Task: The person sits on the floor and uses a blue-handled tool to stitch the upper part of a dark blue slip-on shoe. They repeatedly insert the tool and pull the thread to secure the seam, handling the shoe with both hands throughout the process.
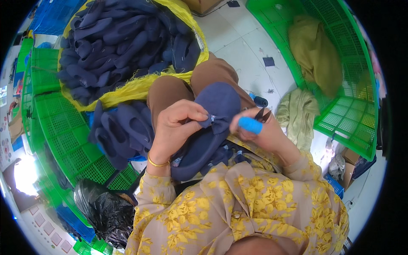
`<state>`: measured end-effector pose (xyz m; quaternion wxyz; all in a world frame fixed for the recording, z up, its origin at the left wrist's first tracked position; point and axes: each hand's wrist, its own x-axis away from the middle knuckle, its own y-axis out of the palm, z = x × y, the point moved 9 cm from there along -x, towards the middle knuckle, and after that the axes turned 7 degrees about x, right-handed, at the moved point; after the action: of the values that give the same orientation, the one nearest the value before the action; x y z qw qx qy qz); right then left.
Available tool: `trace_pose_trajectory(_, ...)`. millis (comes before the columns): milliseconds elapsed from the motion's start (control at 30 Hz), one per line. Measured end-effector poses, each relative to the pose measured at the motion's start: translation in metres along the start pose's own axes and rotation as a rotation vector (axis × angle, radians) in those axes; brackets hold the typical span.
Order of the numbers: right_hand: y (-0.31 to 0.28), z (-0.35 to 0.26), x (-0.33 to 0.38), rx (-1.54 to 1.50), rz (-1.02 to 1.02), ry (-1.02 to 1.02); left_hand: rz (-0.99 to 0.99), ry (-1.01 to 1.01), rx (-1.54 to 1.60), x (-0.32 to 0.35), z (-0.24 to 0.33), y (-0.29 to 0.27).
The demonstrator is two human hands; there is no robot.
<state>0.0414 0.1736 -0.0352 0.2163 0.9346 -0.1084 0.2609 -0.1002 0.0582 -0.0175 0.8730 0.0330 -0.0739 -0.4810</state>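
A navy fabric shoe (219, 100) lies across my lap, its rounded toe away from me. On its upper is a navy bow (219, 124) with a small shiny piece at the middle. My left hand (180, 123) pinches one end of the bow between thumb and fingertips. At the bow's other side is my right hand (257, 127), its fingertips slightly blurred and a blue wrap around one finger. Small dark thread snips (262, 115) stick out from the right hand, blades pointing up. Whether its fingertips also hold a needle or thread cannot be made out.
A yellow sack (199, 36) full of navy shoes stands at the far left. More navy shoes (121, 131) lie beside my left knee. Green crates (63, 123) line the left; another green crate (346, 123) at right holds olive cloth. A dark thread spool (260, 101) is near my right hand.
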Motion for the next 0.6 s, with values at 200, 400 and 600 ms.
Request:
trace_pose_trajectory(200, 0.006, -0.052, 0.013, 1.130, 0.426, -0.745, -0.054, 0.037, -0.127, -0.001, 0.005, 0.004)
trace_pose_trajectory(400, 0.023, -0.042, 0.006, 1.251, 0.265, -0.731, 0.017, -0.004, -0.019, 0.001, -0.004, 0.003)
trace_pose_trajectory(600, 0.028, -0.042, 0.005, 1.205, 0.205, -0.778, 0.044, -0.039, 0.097, 0.004, -0.011, 0.003)
